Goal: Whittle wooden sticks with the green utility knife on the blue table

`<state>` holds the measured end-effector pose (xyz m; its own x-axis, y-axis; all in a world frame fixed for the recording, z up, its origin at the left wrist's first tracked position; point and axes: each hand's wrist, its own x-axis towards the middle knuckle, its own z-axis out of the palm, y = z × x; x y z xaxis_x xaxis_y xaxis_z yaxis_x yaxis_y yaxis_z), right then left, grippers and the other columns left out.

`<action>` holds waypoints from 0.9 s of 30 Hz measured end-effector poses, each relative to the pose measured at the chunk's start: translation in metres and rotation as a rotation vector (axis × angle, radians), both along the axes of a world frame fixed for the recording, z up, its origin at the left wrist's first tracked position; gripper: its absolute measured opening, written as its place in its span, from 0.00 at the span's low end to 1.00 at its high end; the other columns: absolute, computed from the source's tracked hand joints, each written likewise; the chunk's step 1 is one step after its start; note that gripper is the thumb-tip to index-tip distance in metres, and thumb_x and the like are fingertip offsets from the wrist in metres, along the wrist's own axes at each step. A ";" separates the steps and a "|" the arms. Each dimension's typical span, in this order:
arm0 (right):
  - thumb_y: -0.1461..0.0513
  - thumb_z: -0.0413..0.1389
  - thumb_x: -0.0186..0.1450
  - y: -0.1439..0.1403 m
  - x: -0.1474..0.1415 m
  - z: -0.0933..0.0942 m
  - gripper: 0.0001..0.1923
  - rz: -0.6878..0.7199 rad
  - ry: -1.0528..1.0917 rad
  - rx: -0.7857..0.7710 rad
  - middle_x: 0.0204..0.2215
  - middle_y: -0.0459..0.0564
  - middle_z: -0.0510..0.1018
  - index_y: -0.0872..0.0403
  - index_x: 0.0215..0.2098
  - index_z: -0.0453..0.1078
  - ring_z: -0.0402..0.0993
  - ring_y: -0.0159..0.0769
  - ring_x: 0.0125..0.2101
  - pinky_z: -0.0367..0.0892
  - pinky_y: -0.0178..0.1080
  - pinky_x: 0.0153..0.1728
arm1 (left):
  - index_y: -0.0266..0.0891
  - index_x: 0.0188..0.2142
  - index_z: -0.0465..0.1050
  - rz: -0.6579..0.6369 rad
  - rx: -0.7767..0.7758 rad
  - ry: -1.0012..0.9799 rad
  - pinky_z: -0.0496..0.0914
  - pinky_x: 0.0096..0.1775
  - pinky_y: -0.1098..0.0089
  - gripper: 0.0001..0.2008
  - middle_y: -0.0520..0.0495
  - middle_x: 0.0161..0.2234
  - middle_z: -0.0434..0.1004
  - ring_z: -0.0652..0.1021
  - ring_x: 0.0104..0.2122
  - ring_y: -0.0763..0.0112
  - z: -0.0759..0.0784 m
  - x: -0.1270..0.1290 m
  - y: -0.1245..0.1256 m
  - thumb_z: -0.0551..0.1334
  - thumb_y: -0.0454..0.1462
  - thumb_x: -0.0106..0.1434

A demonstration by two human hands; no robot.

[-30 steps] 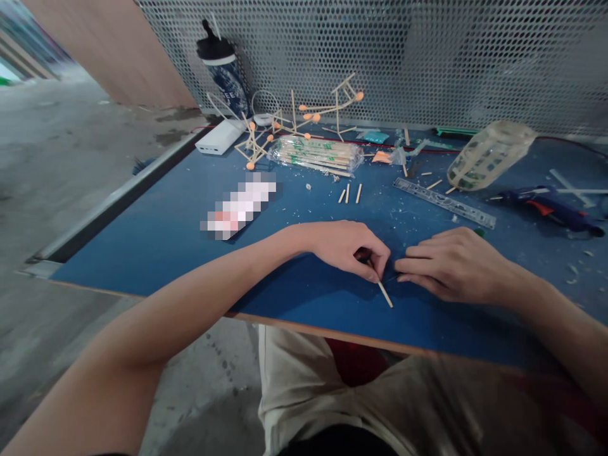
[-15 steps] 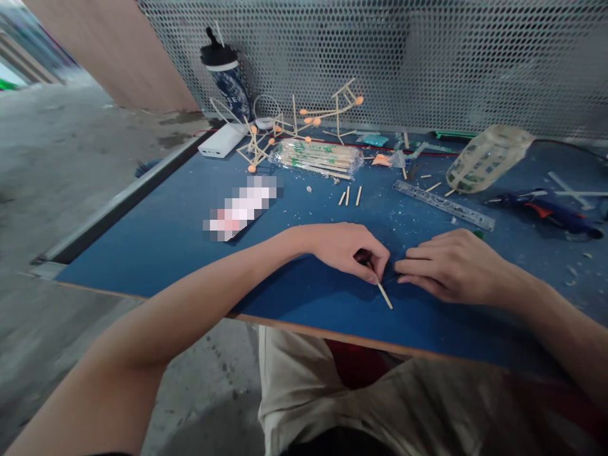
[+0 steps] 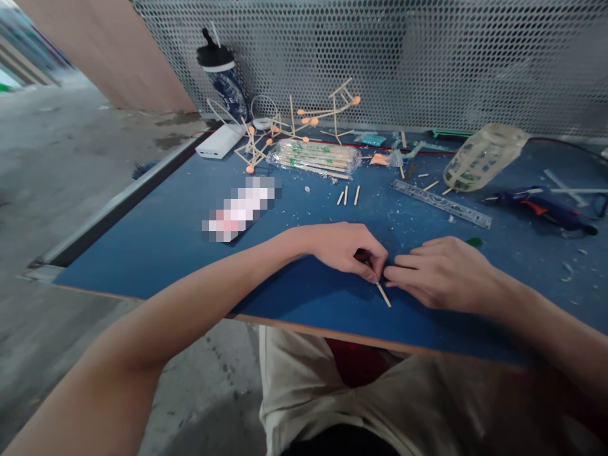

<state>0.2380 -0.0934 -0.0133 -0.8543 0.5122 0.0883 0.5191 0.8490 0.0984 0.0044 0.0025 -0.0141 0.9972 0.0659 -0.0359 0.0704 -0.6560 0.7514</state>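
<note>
A thin wooden stick (image 3: pixel 384 295) is pinched between the thumb and fingers of my left hand (image 3: pixel 349 250), its free end pointing toward the table's front edge. My right hand (image 3: pixel 439 272) is closed close beside it, fingertips near the stick; whatever they grip is hidden. Three short cut sticks (image 3: pixel 346 195) lie on the blue table (image 3: pixel 294 291) beyond my left hand. Farther back is a clear packet of wooden sticks (image 3: pixel 313 157). Behind it stand stick frames with orange blobs at the joints (image 3: pixel 311 121).
A clear ruler (image 3: pixel 441 204), a blue glue gun (image 3: pixel 546 209) and a translucent container (image 3: pixel 484 158) lie on the right. A blurred-out item (image 3: pixel 242 209), a white power bank (image 3: pixel 219 140) and a tumbler (image 3: pixel 225 79) are on the left. Perforated metal (image 3: pixel 370 50) rises behind the table.
My right hand has shifted slightly left and nearer, closer to the stick. My left hand keeps its pinch on the stick in about the same place.
</note>
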 end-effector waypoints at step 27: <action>0.55 0.52 0.74 0.019 0.033 0.010 0.11 -0.025 0.060 0.098 0.28 0.43 0.79 0.48 0.43 0.76 0.69 0.31 0.25 0.49 0.40 0.28 | 0.42 0.40 0.80 -0.012 0.018 0.014 0.66 0.36 0.71 0.07 0.49 0.37 0.83 0.78 0.33 0.73 0.004 -0.002 0.000 0.64 0.41 0.68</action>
